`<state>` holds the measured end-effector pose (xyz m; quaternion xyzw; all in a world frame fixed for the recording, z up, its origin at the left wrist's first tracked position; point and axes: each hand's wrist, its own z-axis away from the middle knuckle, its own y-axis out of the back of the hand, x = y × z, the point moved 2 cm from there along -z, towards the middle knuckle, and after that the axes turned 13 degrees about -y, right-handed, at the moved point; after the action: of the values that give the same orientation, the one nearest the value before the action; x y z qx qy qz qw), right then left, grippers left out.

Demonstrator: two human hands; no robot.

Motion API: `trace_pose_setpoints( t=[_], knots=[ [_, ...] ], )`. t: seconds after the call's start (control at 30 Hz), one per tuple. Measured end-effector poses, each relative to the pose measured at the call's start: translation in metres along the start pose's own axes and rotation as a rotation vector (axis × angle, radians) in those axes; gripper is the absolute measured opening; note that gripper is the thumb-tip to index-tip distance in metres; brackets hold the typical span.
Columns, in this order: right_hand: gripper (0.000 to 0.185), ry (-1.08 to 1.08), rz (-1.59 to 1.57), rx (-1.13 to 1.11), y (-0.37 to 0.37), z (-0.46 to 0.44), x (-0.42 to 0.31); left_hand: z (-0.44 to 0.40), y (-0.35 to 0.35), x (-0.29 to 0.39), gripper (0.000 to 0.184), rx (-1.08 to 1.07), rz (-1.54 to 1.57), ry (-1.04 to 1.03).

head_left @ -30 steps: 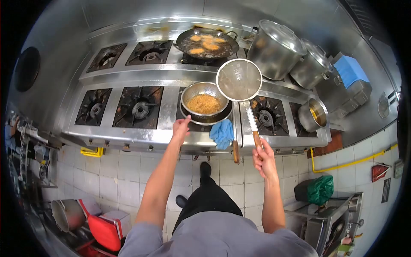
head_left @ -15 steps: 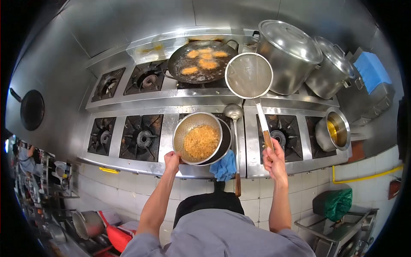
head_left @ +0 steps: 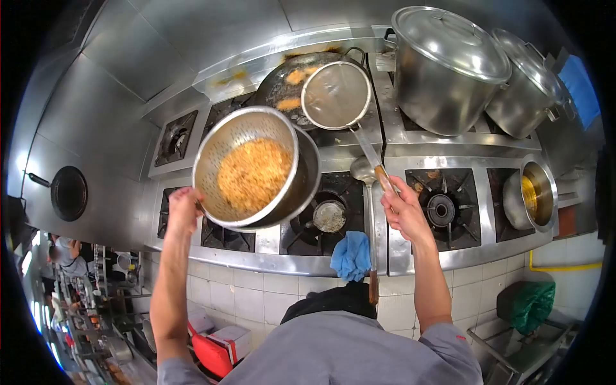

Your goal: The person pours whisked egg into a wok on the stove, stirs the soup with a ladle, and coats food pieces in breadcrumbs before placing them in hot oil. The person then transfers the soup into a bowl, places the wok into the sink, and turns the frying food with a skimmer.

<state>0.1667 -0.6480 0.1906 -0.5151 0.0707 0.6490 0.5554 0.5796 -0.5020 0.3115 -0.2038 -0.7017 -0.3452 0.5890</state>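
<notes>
My left hand [head_left: 185,210] grips the rim of a perforated metal colander [head_left: 215,151], raised above the front burners and tilted. Golden-brown fried bits [head_left: 255,174] lie in it, and a dark pan [head_left: 307,173] shows directly beneath and behind it. My right hand [head_left: 404,208] is closed on the wooden handle of a round mesh strainer [head_left: 336,95]. The strainer's mesh hangs over the right part of a large wok [head_left: 273,86], where orange-brown pieces [head_left: 296,76] sit in dark oil.
Two lidded stockpots [head_left: 439,90] stand at the back right. A ladle [head_left: 364,170] lies beside a front burner [head_left: 329,215], near a blue cloth [head_left: 351,255] on the stove edge. A metal pot with yellow liquid [head_left: 521,199] sits at right. Another person [head_left: 67,256] is far left.
My left hand has lifted the colander and dark pan up and left, uncovering the burner. The strainer has shifted left over the wok. The camera view has shifted too.
</notes>
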Motion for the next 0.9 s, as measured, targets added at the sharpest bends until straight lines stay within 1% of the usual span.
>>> trace_pose_setpoints(
  t=[0.03, 0.07, 0.1, 0.13, 0.17, 0.27, 0.33, 0.37, 0.43, 0.5, 0.63, 0.73, 0.9],
  knots=[
    [0.041, -0.028, -0.008, -0.035, -0.005, -0.005, -0.003, -0.014, -0.001, 0.011, 0.003, 0.021, -0.021, -0.022],
    [0.039, -0.032, 0.001, -0.078, -0.009, -0.009, -0.008, -0.036, 0.006, 0.012, 0.003, -0.002, -0.018, -0.024],
    [0.039, -0.026, -0.004, -0.079, -0.012, -0.015, -0.01, -0.048, -0.001, 0.026, 0.003, -0.027, -0.013, -0.029],
    [0.038, -0.023, 0.004, -0.113, -0.015, -0.021, -0.011, -0.054, -0.008, 0.04, 0.004, 0.006, -0.017, -0.034],
    [0.036, -0.018, 0.013, -0.147, -0.019, -0.027, -0.013, -0.073, -0.007, 0.045, 0.005, 0.007, -0.114, -0.03],
    [0.035, -0.015, -0.01, -0.175, -0.03, -0.04, -0.022, -0.113, -0.021, 0.061, 0.007, -0.012, -0.105, -0.068],
    [0.035, -0.016, -0.027, -0.228, -0.034, -0.05, -0.027, -0.137, -0.033, 0.068, 0.006, 0.035, -0.121, -0.062],
    [0.035, -0.011, -0.031, -0.224, -0.036, -0.054, -0.029, -0.145, -0.042, 0.073, 0.006, 0.029, -0.121, -0.065],
    [0.034, -0.03, -0.044, -0.225, -0.04, -0.063, -0.036, -0.161, -0.059, 0.083, 0.006, 0.085, -0.118, -0.07],
    [0.032, -0.014, -0.043, -0.217, -0.043, -0.068, -0.043, -0.177, -0.073, 0.089, 0.007, 0.058, -0.114, -0.067],
    [0.029, -0.035, -0.088, -0.209, -0.044, -0.082, -0.05, -0.207, -0.092, 0.092, 0.007, 0.073, -0.169, -0.058],
    [0.027, -0.04, -0.085, -0.207, -0.043, -0.092, -0.052, -0.206, -0.11, 0.102, 0.006, 0.079, -0.222, -0.046],
    [0.022, -0.052, -0.121, -0.21, -0.043, -0.102, -0.051, -0.221, -0.117, 0.096, 0.005, 0.082, -0.285, -0.048]
  ],
)
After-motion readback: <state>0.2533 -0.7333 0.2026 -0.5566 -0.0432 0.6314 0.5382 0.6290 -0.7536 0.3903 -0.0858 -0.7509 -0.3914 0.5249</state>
